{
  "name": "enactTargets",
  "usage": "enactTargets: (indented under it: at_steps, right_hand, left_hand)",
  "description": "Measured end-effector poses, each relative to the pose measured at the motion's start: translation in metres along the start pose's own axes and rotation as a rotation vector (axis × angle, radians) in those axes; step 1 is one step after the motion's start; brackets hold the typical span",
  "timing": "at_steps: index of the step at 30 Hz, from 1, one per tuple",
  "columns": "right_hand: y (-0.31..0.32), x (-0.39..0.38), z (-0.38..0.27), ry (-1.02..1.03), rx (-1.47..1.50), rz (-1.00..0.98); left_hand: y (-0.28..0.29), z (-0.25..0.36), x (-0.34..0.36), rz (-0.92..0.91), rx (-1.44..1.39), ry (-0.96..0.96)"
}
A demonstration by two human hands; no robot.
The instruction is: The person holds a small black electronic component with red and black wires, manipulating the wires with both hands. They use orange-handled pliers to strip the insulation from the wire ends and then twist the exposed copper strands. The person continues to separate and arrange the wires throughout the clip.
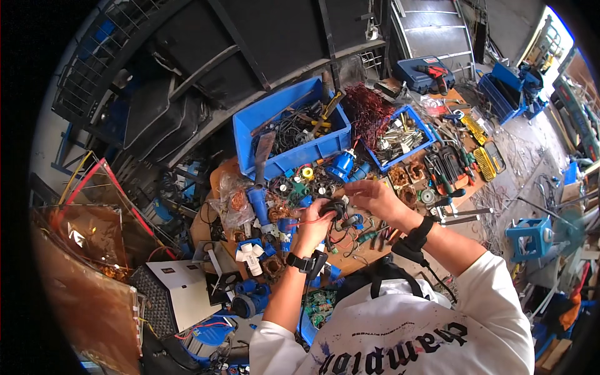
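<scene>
In the middle of the cluttered workbench [350, 257], my left hand [315, 226] is closed around a dark, rounded part [335, 208] that looks like a coil of black cable. A thin red wire [304, 224] runs out beside its fingers. My right hand [377, 199] is just to the right, its fingers bent and drawn together by the upper side of the dark part. Whether something thin is between those fingertips is too small to make out. Behind them stands a blue cylindrical pump or motor housing [341, 166]. A white plastic fitting [251, 257] lies left of my left wrist.
A large blue crate [300, 150] of cables and tools stands at the back. Beside it are a heap of dark red wire [370, 112] and a blue tray [429, 132] of metal parts. Further right lie pliers [441, 180], a yellow bit set [484, 164] and a red drill [435, 75].
</scene>
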State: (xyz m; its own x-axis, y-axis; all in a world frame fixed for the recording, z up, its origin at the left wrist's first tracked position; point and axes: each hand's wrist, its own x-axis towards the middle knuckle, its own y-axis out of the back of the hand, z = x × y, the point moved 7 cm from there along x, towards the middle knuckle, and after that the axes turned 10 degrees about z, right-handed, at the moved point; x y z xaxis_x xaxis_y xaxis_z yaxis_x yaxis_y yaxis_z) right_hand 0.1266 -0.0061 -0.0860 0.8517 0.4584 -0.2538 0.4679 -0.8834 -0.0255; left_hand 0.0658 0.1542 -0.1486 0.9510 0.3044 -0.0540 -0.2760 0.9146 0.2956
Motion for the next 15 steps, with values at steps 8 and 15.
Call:
enactTargets:
  at_steps: [8,15]
  right_hand:
    - [-0.02,0.013,0.017,0.056,-0.093,-0.105]
    - [-0.018,0.012,0.021,0.149,-0.184,-0.028]
  left_hand:
    - [-0.01,0.023,-0.008,-0.171,0.168,-0.275]
    - [-0.009,0.042,-0.019,-0.249,0.146,-0.235]
